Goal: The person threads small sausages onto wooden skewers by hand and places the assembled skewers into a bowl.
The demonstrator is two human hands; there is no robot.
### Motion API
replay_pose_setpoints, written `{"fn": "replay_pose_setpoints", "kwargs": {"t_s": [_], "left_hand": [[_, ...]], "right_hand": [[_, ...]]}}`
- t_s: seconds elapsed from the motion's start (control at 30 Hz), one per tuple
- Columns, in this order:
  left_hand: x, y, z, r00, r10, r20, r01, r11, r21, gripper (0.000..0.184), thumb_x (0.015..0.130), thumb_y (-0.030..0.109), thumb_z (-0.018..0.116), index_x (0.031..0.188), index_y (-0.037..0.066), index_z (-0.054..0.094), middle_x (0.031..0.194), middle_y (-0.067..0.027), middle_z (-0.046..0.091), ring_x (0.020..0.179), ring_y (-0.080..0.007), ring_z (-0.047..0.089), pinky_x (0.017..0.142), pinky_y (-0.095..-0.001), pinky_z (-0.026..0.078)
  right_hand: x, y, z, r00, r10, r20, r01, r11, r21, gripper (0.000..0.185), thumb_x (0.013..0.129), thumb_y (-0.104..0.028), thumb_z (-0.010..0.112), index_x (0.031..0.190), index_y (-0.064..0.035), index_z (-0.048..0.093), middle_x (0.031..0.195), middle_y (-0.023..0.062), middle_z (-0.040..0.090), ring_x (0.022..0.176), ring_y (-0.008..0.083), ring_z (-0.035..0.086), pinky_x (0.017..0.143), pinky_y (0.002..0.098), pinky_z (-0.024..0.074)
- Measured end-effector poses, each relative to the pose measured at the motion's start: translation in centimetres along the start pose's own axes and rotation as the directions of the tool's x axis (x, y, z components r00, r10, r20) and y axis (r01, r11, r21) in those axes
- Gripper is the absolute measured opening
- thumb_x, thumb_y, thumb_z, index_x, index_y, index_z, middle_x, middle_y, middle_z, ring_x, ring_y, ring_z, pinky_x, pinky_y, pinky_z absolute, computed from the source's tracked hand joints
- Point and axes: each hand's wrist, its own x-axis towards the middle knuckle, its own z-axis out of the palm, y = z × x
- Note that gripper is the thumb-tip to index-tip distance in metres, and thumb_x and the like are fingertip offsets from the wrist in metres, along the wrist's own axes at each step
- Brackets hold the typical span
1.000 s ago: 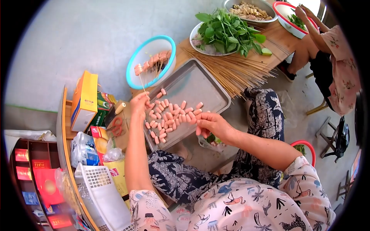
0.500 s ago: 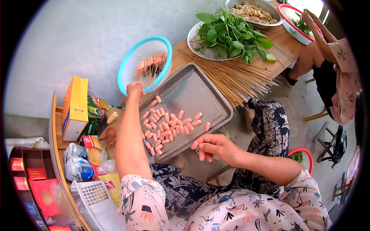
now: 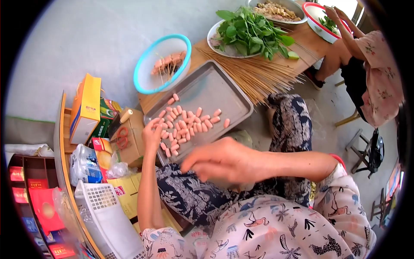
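Short pink sausages (image 3: 199, 127) are spread in a grey metal tray (image 3: 215, 93). Left hand (image 3: 151, 136): grip unclear; right hand (image 3: 230, 159): fingers loosely open.

Looks like a small shop that doubles as a food-prep room. Suggests a shop on the left: a wooden shelf (image 3: 68, 149) crowded with a yellow box (image 3: 86, 110), a wrapped bottle pack (image 3: 86, 165) and a white basket (image 3: 101, 198), beside a divided cabinet (image 3: 41, 163) with red packets (image 3: 48, 211). Suggests a kitchen along the wooden worktop (image 3: 309, 41): a metal tray (image 3: 211, 90) of sausages (image 3: 185, 124), a fan of skewers (image 3: 254, 75), heaped greens (image 3: 254, 34), a blue-rimmed bowl (image 3: 148, 62). Includes a second person (image 3: 381, 82) handling leaves over a red-rimmed basin (image 3: 314, 26). Has a plain grey floor (image 3: 331, 94) and a small stool (image 3: 374, 150). Cannot be told for certain from a home storefront.
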Motion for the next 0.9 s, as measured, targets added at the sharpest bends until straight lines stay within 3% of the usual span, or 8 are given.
{"fn": "replay_pose_setpoints", "kwargs": {"t_s": [0.03,0.13,0.27,0.4,0.53,0.67,0.8,0.9], "left_hand": [[-1.3,0.0,0.0,1.000,-0.011,0.018,0.011,1.000,0.001,0.028,0.083,0.012,0.061,0.110,0.003,0.061,0.080,-0.0038,0.062,0.057,-0.0075,0.055,0.048,-0.0214,0.044],[-4.0,-0.6,0.3,0.998,-0.022,0.051,0.024,0.999,-0.039,0.024,0.084,0.012,0.061,0.105,0.001,0.063,0.082,-0.0049,0.064,0.064,-0.0079,0.059,0.051,-0.0216,0.046],[-4.3,-5.1,1.4,1.000,-0.021,-0.007,0.020,0.995,-0.100,0.023,0.084,0.018,0.065,0.099,0.001,0.066,0.077,-0.0015,0.062,0.058,-0.0047,0.054,0.048,-0.0198,0.042],[-3.8,-6.7,1.9,0.928,0.357,-0.108,-0.344,0.931,0.118,0.024,0.083,0.019,0.066,0.098,0.000,0.065,0.080,-0.0031,0.065,0.066,-0.0067,0.056,0.054,-0.0217,0.045],[-5.4,-3.6,2.1,0.963,0.263,-0.060,-0.250,0.954,0.167,0.022,0.078,0.013,0.062,0.097,0.003,0.065,0.083,-0.0161,0.064,0.078,-0.0280,0.063,0.072,-0.0345,0.048],[-5.5,-3.4,2.1,0.947,0.320,-0.037,-0.306,0.929,0.206,0.022,0.078,0.012,0.061,0.098,0.002,0.064,0.086,-0.0167,0.062,0.080,-0.0297,0.062,0.072,-0.0352,0.048],[-6.0,-2.9,2.0,0.930,0.364,-0.057,-0.343,0.911,0.228,0.021,0.078,0.011,0.061,0.097,0.002,0.064,0.084,-0.0167,0.061,0.078,-0.0295,0.062,0.071,-0.0348,0.049],[-6.3,-2.6,1.9,0.929,0.368,-0.039,-0.351,0.908,0.228,0.020,0.079,0.011,0.060,0.097,0.001,0.064,0.083,-0.0156,0.061,0.077,-0.0285,0.062,0.070,-0.0346,0.048]], "right_hand": [[0.5,-1.4,1.6,0.950,-0.310,-0.030,0.302,0.939,-0.165,0.017,0.084,-0.007,0.056,0.100,-0.0014,0.059,0.070,0.0092,0.058,0.063,0.0178,0.060,0.059,0.0298,0.0498],[0.8,-9.3,5.2,0.810,-0.514,0.283,0.581,0.632,-0.512,0.013,0.079,-0.011,0.050,0.082,-0.0021,0.059,0.065,0.0086,0.057,0.057,0.0146,0.058,0.046,0.0257,0.0417],[1.1,-14.1,7.4,0.641,-0.765,0.067,0.768,0.640,-0.031,0.018,0.071,-0.021,0.056,0.066,-0.0058,0.049,0.055,0.0046,0.047,0.051,0.0221,0.052,0.049,0.0331,0.0380],[1.0,-11.8,7.0,0.754,-0.629,0.188,0.656,0.736,-0.165,0.015,0.077,-0.021,0.055,0.076,-0.0057,0.052,0.059,0.0036,0.051,0.054,0.0184,0.053,0.050,0.0298,0.0400],[-0.1,-10.6,6.2,0.819,-0.515,0.254,0.572,0.766,-0.292,0.015,0.082,-0.020,0.054,0.085,-0.0055,0.056,0.063,0.0025,0.054,0.056,0.0146,0.055,0.052,0.0265,0.0419],[-1.6,-10.2,3.7,0.887,-0.396,0.237,0.461,0.781,-0.421,0.017,0.087,-0.020,0.053,0.095,-0.0054,0.059,0.067,0.0014,0.058,0.058,0.0109,0.056,0.053,0.0233,0.0439],[-2.9,-8.2,-2.2,0.985,-0.155,-0.073,0.094,0.846,-0.525,0.021,0.093,-0.019,0.052,0.105,-0.0053,0.063,0.071,0.0003,0.062,0.060,0.0071,0.057,0.054,0.0200,0.0458],[-4.6,-1.6,-12.2,0.884,0.004,-0.467,-0.276,0.811,-0.516,0.017,0.091,-0.013,0.053,0.100,-0.0032,0.064,0.067,0.0020,0.062,0.057,0.0048,0.057,0.048,0.0203,0.0444]]}}
